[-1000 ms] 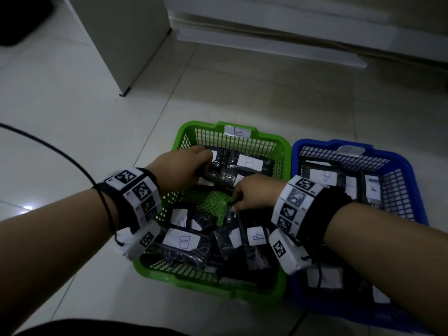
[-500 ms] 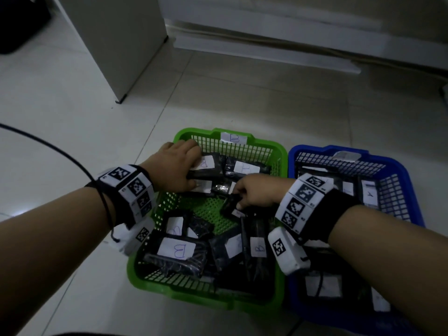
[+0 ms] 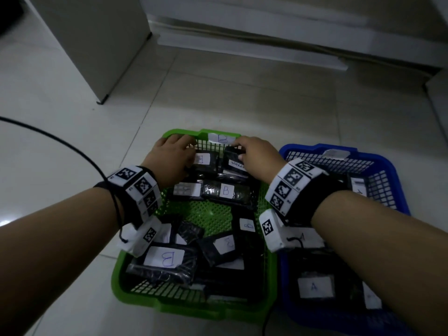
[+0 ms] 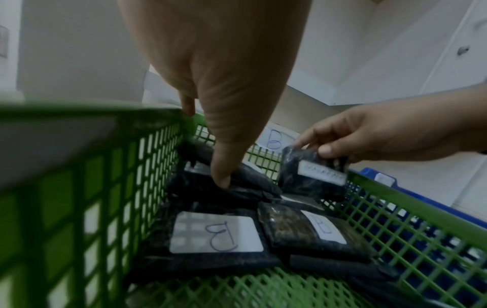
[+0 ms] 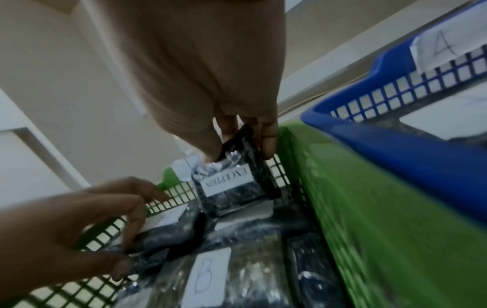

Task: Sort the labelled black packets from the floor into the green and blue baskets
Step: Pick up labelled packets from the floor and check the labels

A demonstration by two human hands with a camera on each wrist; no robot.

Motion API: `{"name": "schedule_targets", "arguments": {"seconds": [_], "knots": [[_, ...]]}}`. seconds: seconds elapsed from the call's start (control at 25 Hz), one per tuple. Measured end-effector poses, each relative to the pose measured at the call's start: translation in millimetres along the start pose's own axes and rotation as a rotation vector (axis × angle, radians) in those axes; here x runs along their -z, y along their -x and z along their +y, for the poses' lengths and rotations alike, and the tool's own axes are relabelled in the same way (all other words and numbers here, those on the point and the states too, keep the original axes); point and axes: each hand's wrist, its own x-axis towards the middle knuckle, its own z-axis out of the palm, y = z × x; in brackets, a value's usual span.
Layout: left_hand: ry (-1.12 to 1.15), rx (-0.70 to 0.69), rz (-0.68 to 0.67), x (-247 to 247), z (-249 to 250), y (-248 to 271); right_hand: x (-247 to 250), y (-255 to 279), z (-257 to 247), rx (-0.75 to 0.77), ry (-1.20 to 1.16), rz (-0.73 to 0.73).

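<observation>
The green basket, tagged B, holds several black packets with white B labels. Both hands are at its far wall. My left hand grips a black packet in the far left corner, with the thumb pressing on it. My right hand pinches an upright black packet whose white label reads EXCEPTION, held against the far wall. The blue basket stands to the right, touching the green one, with packets labelled A.
A black cable runs across the white tiled floor at the left. A pale cabinet stands at the back left, and a low white skirting runs along the back. A white panel edge is at the right.
Both hands have moved from the middle of the green basket to its far wall. The right hand now holds a packet upright there. The left hand has shifted to the far left corner.
</observation>
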Motion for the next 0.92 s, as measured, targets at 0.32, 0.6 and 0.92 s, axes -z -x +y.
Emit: {"name": "schedule_targets", "arguments": {"seconds": [0.32,0.6,0.92], "knots": [[-0.01,-0.049,0.0,-5,9,3,-7,12,2,0.107,0.161,0.166],[-0.05,-0.265,-0.112,2,6,10,-9,14,6,0.137,0.167,-0.147],[0.014,-0.267,-0.109,3,4,18,-7,25,-7,0.151,0.261,-0.214]]}}
